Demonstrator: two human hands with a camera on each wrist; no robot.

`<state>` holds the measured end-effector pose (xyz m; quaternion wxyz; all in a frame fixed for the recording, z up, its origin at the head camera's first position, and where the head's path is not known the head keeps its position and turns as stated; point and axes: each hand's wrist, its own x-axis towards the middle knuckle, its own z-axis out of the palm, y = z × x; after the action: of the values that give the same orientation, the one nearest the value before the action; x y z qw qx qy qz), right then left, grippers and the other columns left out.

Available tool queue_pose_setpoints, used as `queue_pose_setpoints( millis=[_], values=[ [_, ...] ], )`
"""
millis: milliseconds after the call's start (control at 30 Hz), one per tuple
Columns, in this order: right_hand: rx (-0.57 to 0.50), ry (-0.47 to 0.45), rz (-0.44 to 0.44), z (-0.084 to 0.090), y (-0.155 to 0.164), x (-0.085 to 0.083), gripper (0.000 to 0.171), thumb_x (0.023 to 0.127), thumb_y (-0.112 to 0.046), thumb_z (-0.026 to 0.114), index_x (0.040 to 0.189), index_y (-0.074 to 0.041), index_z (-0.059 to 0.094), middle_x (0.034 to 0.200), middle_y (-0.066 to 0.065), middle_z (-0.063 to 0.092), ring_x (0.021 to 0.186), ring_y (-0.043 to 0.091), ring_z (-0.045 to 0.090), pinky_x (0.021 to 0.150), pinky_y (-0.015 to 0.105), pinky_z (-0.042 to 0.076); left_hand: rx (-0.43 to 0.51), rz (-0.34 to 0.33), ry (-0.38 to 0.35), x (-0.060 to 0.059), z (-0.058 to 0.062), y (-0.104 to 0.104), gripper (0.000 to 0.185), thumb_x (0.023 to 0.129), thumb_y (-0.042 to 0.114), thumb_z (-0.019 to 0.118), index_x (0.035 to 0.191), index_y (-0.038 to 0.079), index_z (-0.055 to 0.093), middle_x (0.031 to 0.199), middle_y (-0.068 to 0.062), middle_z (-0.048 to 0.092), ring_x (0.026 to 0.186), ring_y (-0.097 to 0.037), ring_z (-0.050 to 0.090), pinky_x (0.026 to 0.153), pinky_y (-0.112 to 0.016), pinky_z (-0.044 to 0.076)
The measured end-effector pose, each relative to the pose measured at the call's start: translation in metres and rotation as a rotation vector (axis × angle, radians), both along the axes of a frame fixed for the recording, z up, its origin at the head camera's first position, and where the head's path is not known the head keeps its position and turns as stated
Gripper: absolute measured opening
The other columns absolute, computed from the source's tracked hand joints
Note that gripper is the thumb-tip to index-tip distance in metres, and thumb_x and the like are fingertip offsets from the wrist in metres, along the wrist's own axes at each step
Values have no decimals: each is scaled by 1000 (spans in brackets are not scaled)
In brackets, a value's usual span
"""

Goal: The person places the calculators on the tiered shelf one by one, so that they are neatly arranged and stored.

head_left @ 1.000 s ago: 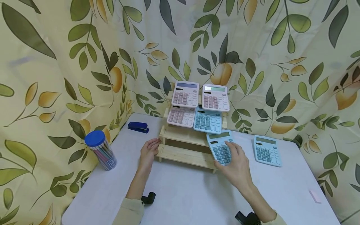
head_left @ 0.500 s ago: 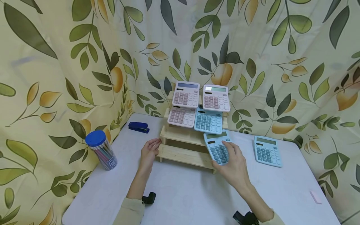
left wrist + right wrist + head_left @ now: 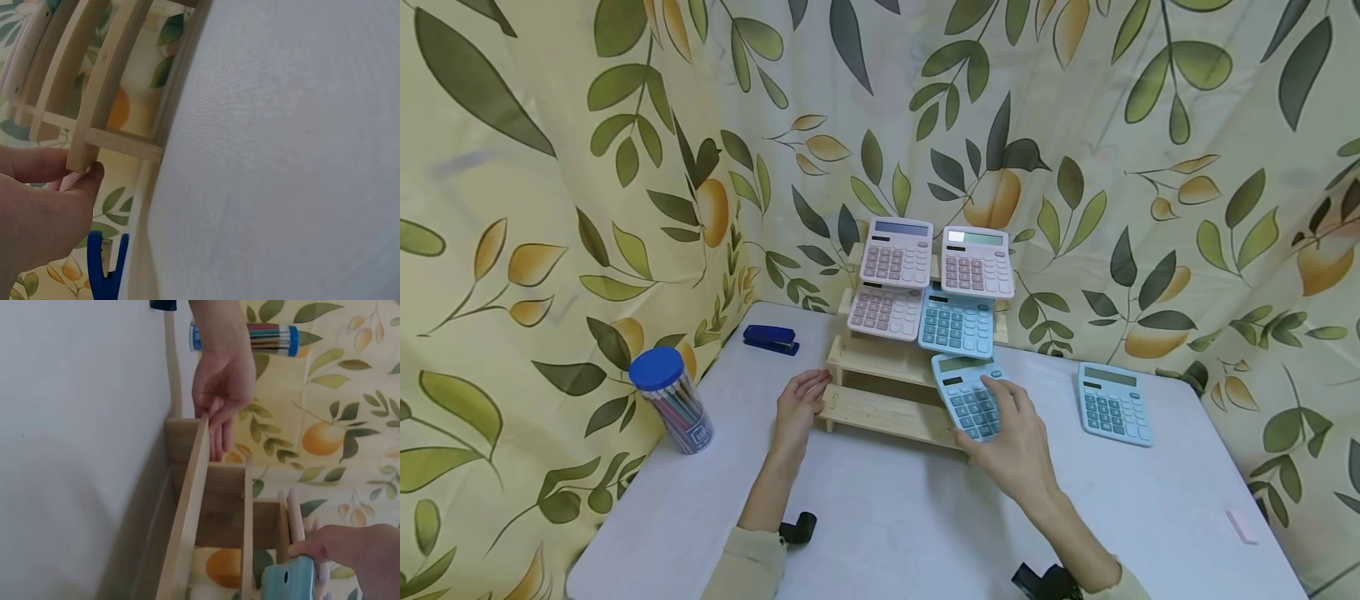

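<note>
My right hand (image 3: 1015,437) holds a light-blue calculator (image 3: 967,392) by its right and lower edges, tilted over the right end of the lower steps of a stepped wooden rack (image 3: 880,414). In the right wrist view, the thumb of that hand (image 3: 359,547) lies along the calculator (image 3: 287,582). My left hand (image 3: 797,412) is at the rack's left end; in the left wrist view its thumb and fingers pinch the corner of a step (image 3: 103,94). Higher on the rack lean pink calculators (image 3: 896,254) and one blue calculator (image 3: 956,323).
Another blue calculator (image 3: 1114,403) lies on the table at right. A dark-blue stapler (image 3: 771,338) and a blue-lidded tub of pens (image 3: 672,402) stand at left. A small pink block (image 3: 1242,526) lies near the right edge. A leaf-patterned curtain (image 3: 880,108) hangs behind.
My right hand has moved left with the blue calculator, bringing it further over the rack's right end. The left hand stays at the rack's corner.
</note>
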<state>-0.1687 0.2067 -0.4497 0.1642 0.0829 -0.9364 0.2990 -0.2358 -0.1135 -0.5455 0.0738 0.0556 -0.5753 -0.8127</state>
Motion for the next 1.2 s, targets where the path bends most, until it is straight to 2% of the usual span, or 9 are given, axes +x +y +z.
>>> queue_pose_setpoints(
  millis=[267, 667, 900, 1200],
  values=[
    [-17, -21, 12, 0, -13, -5, 85, 78, -26, 90, 150, -8, 50, 148, 22, 47, 127, 47, 53, 101, 64, 50, 6, 0, 7, -2, 0, 0, 61, 84, -30, 41, 142, -11, 47, 147, -30, 53, 142, -37, 50, 118, -38, 42],
    [-2, 25, 36, -6, -38, -14, 84, 73, -31, 93, 146, -12, 56, 144, 18, 49, 126, 41, 53, 102, 66, 42, 5, -4, 6, -2, -2, 0, 62, 84, -29, 41, 143, -9, 47, 147, -28, 53, 142, -36, 51, 117, -36, 42],
    [-18, 42, 42, -8, -49, -19, 81, 72, -31, 92, 143, -11, 59, 145, 19, 49, 128, 41, 51, 105, 67, 38, 5, 3, 23, -1, -2, 1, 62, 83, -30, 39, 142, -13, 45, 146, -33, 52, 142, -40, 49, 119, -36, 40],
    [-44, 73, 25, -12, -61, -27, 77, 73, -29, 92, 140, -8, 61, 143, 19, 51, 127, 41, 53, 103, 64, 38, 6, 4, 23, -1, -2, 0, 62, 83, -31, 40, 141, -13, 45, 146, -33, 52, 142, -40, 50, 118, -36, 41]
  ],
)
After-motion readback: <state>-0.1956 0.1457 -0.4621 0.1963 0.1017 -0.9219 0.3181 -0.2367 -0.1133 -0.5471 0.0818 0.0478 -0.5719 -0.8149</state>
